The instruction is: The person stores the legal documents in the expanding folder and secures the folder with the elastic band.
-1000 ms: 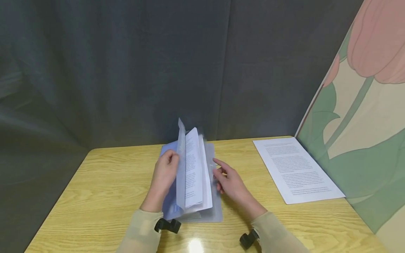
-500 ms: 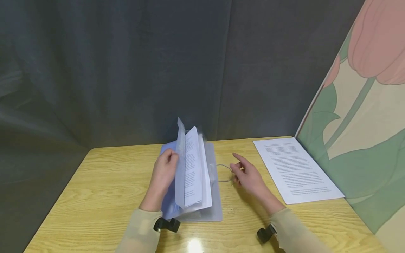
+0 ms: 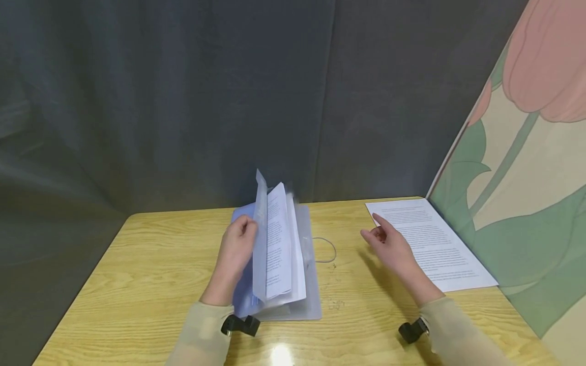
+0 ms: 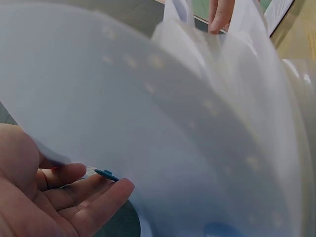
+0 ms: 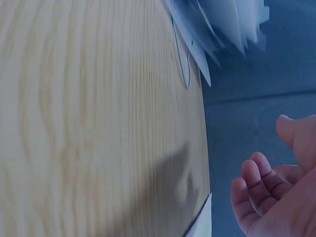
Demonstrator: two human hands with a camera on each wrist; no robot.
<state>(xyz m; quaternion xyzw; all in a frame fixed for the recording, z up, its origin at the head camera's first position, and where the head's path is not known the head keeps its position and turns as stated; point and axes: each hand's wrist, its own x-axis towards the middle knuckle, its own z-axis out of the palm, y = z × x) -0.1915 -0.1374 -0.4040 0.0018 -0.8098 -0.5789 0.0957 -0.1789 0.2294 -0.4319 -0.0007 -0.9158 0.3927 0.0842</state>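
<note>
My left hand [image 3: 239,241] grips the raised cover of a translucent bluish plastic document folder [image 3: 260,254], which stands partly open on the table. In the left wrist view, a small blue button [image 4: 106,174] shows by the fingertips. Printed sheets [image 3: 278,244] stand inside the folder between clear dividers. A thin elastic cord [image 3: 335,249] loops out from its right side. My right hand [image 3: 391,246] hovers with loosely bent fingers and holds nothing. It is at the left edge of a printed paper [image 3: 446,249] and covers part of it in the head view.
The wood-grain table [image 3: 151,264] reaches back to a dark grey curtain [image 3: 220,101]. On the right stands a panel with a tulip pattern [image 3: 517,203], and the paper lies close against it.
My right hand has let go of the elastic cord and moved right, from the folder's edge to the printed paper. My left hand has stayed on the cover.
</note>
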